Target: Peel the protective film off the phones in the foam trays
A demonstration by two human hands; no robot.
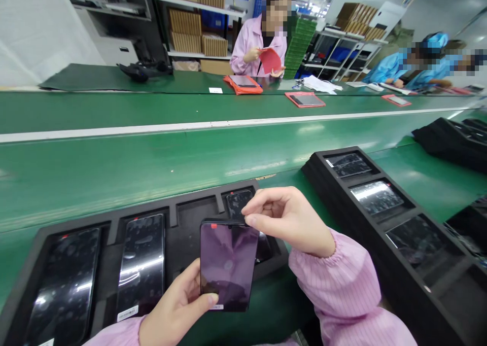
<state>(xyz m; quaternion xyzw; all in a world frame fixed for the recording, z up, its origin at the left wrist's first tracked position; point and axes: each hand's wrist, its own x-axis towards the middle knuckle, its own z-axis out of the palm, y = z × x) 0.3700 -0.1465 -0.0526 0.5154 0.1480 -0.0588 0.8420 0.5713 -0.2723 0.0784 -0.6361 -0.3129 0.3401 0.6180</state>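
My left hand (178,303) grips a smartphone (230,270) by its lower left edge, thumb on the front. The phone stands tilted towards me, its dark screen reflecting purple, with a red tab at the top left. At its top right corner my right hand (291,221) has thumb and fingertips pinched together; whatever is between them is too small to make out. Behind the held phone lies a black foam tray (182,244). In its slots sit a phone (66,285) at the left, another phone (142,265) beside it, and a partly hidden phone (236,201).
A second black foam tray (331,204) with several phones lies at the right. Beyond runs a green conveyor belt (152,112) carrying red sleeves with devices (243,84). Across it a person in pink (243,44) holds a red sheet (271,61). People in blue sit far right.
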